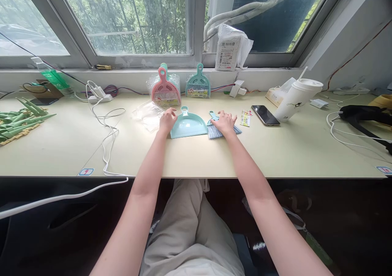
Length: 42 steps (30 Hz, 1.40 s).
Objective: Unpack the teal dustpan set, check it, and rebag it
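A light-blue dustpan (188, 125) lies flat on the table in front of me, its handle pointing away. My left hand (167, 121) is at its left edge, fingers loosely bent and apart; whether they touch the pan is hard to see. Right of the pan is a small hand brush (214, 133) with blue-grey bristles. Over this brush lies my right hand (225, 123), fingers spread, covering its middle. A small printed card (246, 118) is just right of that hand. Crumpled clear plastic wrap (148, 114) lies left of my left hand.
Against the wall stand a pink dustpan set (165, 89) and a green dustpan set (198, 83). To the right are a phone (265, 115), a white cup (295, 100) with a straw and a tissue pack (278, 94). White cables (107, 137) cross the table's left side near green leaves (21, 119).
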Each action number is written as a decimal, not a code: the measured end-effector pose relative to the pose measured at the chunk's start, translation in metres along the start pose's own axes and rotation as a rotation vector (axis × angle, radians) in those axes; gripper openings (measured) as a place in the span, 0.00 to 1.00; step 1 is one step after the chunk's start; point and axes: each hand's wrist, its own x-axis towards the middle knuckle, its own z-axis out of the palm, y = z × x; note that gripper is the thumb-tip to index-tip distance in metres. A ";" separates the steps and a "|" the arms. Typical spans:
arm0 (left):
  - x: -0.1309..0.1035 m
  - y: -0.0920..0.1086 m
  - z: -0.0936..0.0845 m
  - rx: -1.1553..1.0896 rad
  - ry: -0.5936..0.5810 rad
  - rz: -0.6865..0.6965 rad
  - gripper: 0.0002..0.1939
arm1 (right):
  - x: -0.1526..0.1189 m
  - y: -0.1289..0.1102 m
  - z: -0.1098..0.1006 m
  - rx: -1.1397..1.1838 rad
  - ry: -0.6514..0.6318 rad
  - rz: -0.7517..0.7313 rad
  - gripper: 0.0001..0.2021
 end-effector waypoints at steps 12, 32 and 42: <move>0.005 -0.009 0.002 0.051 0.007 -0.098 0.07 | 0.000 -0.002 -0.009 -0.084 -0.031 0.017 0.32; -0.014 0.040 0.012 -0.341 -0.608 0.204 0.20 | -0.018 -0.036 -0.020 0.253 -0.005 -0.088 0.18; -0.012 0.046 0.018 -0.192 -0.287 0.376 0.11 | -0.013 -0.027 -0.015 0.249 -0.105 -0.162 0.16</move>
